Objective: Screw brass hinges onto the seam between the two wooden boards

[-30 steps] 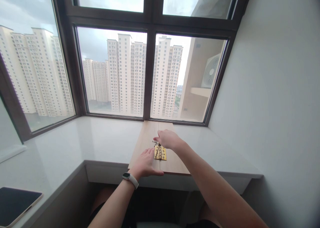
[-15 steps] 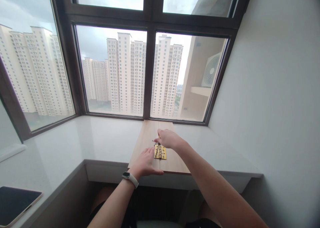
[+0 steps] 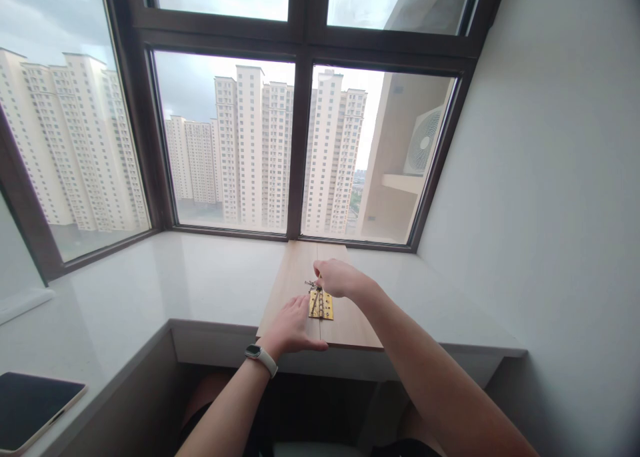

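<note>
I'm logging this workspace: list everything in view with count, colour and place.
Window frame: one, dark brown, ahead
Towers: several, cream, outside
Fan unit: one, pale, outside right
Wall: one, white, right
Ledge: one, white, below window frame
Tablet-like device: one, black, lower left
Board: one or two, pale wood, on ledge
Hinge-like plate: one, yellow, on board
Thin metal pieces: several, dark, at plate's far end
Watch: one, pale strap, left wrist
Legs: two, partly shadowed, below ledge
Left hand: one, on board beside plate
Right hand: one, over plate's far end
</note>
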### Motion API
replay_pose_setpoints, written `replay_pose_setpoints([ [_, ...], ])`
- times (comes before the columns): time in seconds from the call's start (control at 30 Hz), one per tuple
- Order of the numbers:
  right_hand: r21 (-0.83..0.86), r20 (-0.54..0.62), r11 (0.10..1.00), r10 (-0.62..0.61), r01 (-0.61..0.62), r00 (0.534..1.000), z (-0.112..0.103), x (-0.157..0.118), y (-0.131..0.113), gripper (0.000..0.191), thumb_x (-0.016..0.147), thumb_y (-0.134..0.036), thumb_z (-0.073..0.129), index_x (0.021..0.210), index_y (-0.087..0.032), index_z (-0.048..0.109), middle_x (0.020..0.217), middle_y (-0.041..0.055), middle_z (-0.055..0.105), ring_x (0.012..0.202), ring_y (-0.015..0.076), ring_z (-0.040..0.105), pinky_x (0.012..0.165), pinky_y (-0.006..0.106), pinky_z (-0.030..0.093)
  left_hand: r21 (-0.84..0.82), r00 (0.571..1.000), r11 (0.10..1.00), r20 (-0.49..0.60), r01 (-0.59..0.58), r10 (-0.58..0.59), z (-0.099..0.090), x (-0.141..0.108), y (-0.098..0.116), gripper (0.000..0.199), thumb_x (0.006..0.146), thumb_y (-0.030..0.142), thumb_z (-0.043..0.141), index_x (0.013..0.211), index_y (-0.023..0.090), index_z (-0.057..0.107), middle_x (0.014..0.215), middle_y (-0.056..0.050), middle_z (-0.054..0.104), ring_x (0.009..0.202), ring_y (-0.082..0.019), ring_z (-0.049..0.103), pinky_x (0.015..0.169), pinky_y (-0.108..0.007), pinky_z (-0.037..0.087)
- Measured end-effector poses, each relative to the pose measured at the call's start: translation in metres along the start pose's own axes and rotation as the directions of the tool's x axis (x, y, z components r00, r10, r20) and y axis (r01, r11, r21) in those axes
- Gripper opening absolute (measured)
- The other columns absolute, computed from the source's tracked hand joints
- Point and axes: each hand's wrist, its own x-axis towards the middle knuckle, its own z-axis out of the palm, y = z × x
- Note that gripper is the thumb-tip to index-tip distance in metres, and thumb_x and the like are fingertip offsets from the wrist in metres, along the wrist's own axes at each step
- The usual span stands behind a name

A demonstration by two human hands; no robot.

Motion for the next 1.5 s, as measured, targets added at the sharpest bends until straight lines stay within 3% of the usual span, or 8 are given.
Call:
replay_pose_setpoints([
  [0.17, -0.002, -0.046, 0.997, 0.076, -0.076, 0.996, 0.0017, 0.0012, -0.0034, 0.046, 0.102, -0.055, 0.047, 0.114, -0.017, 0.069, 0.112, 0.0183, 0.074, 0.104, 0.0292, 0.071, 0.080, 0.033, 0.049, 0.000, 1.000, 1.000, 0.008, 0.006, -0.006, -0.0011, 0.0000, 0.0005, 0.124, 0.056, 0.086, 0.074, 0.154, 0.021, 0.036, 0.155, -0.018, 0.044, 0.144, -0.042, 0.039, 0.120, -0.051, 0.031],
  [0.37, -0.043, -0.034, 0.998, 0.049, -0.051, 0.998, 0.0002, 0.0011, -0.0061, 0.031, 0.101, -0.040, 0.051, 0.114, -0.019, 0.070, 0.112, 0.0163, 0.074, 0.102, 0.0271, 0.071, 0.080, 0.033, 0.049, 0.003, 1.000, 1.000, 0.013, 0.013, -0.013, -0.0005, 0.0000, -0.0002, 0.128, 0.054, 0.089, 0.072, 0.155, 0.019, 0.035, 0.157, -0.018, 0.042, 0.145, -0.042, 0.037, 0.121, -0.050, 0.031],
  [0.57, -0.016, -0.006, 1.000, -0.013, 0.012, 1.000, -0.0028, -0.0011, -0.0034, 0.020, 0.096, -0.035, 0.060, 0.109, -0.023, 0.068, 0.106, 0.0099, 0.075, 0.096, 0.0247, 0.070, 0.073, 0.030, 0.046, 0.006, 1.000, 1.000, 0.005, 0.003, -0.003, 0.0000, -0.0004, -0.0014, 0.128, 0.056, 0.090, 0.069, 0.154, 0.017, 0.036, 0.156, -0.018, 0.043, 0.144, -0.041, 0.038, 0.121, -0.049, 0.032],
  [0.8, 0.023, -0.069, 0.997, 0.071, -0.070, 0.995, 0.0053, 0.0044, -0.0021, 0.046, 0.100, -0.057, 0.047, 0.115, -0.018, 0.067, 0.111, 0.0171, 0.074, 0.102, 0.0287, 0.070, 0.077, 0.033, 0.047, 0.020, 1.000, 1.000, 0.003, 0.000, 0.000, 0.0020, 0.0009, -0.0028, 0.128, 0.055, 0.090, 0.070, 0.154, 0.016, 0.037, 0.155, -0.019, 0.044, 0.143, -0.041, 0.039, 0.120, -0.050, 0.032],
  [1.1, -0.010, -0.004, 1.000, 0.021, -0.021, 1.000, -0.0020, -0.0013, -0.0054, 0.030, 0.095, -0.035, 0.057, 0.120, -0.020, 0.063, 0.111, 0.0136, 0.074, 0.097, 0.0266, 0.070, 0.073, 0.031, 0.047, 0.006, 1.000, 1.000, -0.012, -0.019, 0.019, 0.0030, 0.0006, -0.0030, 0.127, 0.056, 0.089, 0.070, 0.154, 0.017, 0.036, 0.157, -0.018, 0.044, 0.144, -0.041, 0.039, 0.120, -0.049, 0.032],
  [1.23, 0.012, -0.016, 1.000, 0.023, -0.023, 1.000, -0.0032, -0.0028, -0.0062, 0.038, 0.094, -0.044, 0.059, 0.122, -0.018, 0.062, 0.114, 0.0160, 0.073, 0.100, 0.0286, 0.070, 0.074, 0.033, 0.048, 0.008, 1.000, 1.000, -0.016, -0.019, 0.019, 0.0043, 0.0012, -0.0046, 0.127, 0.056, 0.090, 0.070, 0.154, 0.017, 0.035, 0.157, -0.018, 0.043, 0.144, -0.041, 0.038, 0.120, -0.049, 0.032],
  [1.33, 0.001, -0.035, 0.998, 0.064, -0.064, 0.997, -0.0009, 0.0001, -0.0065, 0.046, 0.099, -0.055, 0.049, 0.117, -0.017, 0.066, 0.114, 0.0182, 0.073, 0.103, 0.0306, 0.070, 0.078, 0.035, 0.049, 0.010, 1.000, 1.000, -0.015, -0.017, 0.017, 0.0053, 0.0016, -0.0057, 0.128, 0.055, 0.091, 0.069, 0.154, 0.017, 0.036, 0.157, -0.018, 0.043, 0.144, -0.042, 0.038, 0.120, -0.050, 0.033],
  [1.5, -0.033, -0.040, 0.997, 0.071, -0.072, 0.997, 0.0011, 0.0025, -0.0063, 0.034, 0.100, -0.043, 0.049, 0.116, -0.020, 0.068, 0.113, 0.0154, 0.074, 0.103, 0.0280, 0.070, 0.079, 0.034, 0.049, 0.014, 1.000, 1.000, -0.012, -0.015, 0.015, 0.0056, 0.0012, -0.0064, 0.129, 0.055, 0.092, 0.068, 0.155, 0.016, 0.035, 0.157, -0.019, 0.043, 0.144, -0.042, 0.038, 0.121, -0.050, 0.031],
])
